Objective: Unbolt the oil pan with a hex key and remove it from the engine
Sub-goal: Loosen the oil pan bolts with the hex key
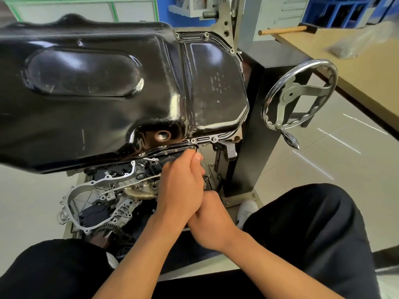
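Observation:
The glossy black oil pan [112, 87] sits on top of the upturned engine [101, 197], and silver bolts [214, 139] show along its flange. My left hand [181, 182] reaches up to the near flange edge, its fingertips pinching a small black hex key [196, 148] just under the flange. My right hand [212, 223] lies pressed against the heel of my left hand. Its fingers are hidden behind the left hand, so what it holds does not show.
A chrome handwheel [299, 93] juts from the black stand column [257, 130] to the right. A wooden-handled hammer [285, 30] lies on the bench [356, 67] at the back right. The pan's open drain hole [162, 135] faces me. My knees flank the stand.

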The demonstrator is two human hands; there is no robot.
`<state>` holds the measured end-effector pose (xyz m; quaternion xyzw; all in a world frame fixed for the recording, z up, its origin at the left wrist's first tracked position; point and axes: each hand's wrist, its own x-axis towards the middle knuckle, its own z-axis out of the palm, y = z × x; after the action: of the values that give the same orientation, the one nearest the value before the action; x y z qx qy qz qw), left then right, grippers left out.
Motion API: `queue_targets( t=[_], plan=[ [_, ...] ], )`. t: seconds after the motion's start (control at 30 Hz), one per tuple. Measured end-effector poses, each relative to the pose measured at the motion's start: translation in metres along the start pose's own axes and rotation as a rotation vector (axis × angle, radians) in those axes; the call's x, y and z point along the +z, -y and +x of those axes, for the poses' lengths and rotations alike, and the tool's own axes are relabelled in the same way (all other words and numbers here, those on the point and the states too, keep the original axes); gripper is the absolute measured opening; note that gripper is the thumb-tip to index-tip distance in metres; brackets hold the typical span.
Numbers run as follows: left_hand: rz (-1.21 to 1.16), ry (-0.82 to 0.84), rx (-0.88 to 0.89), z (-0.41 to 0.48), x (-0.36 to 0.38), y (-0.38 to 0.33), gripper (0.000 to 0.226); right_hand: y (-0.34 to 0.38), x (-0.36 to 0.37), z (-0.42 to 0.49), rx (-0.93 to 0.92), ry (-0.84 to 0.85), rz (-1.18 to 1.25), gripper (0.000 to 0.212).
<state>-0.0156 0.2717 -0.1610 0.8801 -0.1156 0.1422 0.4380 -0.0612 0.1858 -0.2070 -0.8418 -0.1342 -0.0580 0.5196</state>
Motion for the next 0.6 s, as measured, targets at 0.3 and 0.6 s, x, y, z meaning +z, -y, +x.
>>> queue_targets(
  t=[0.3,0.6],
  plan=[
    [-0.010,0.023,0.025,0.013,-0.007,0.002,0.027,0.007,0.007,0.011,0.039,-0.040,0.007,0.037],
    [-0.040,0.074,-0.005,0.016,-0.009,0.004,0.028,0.004,0.014,0.011,0.036,-0.099,0.032,0.046]
  ],
)
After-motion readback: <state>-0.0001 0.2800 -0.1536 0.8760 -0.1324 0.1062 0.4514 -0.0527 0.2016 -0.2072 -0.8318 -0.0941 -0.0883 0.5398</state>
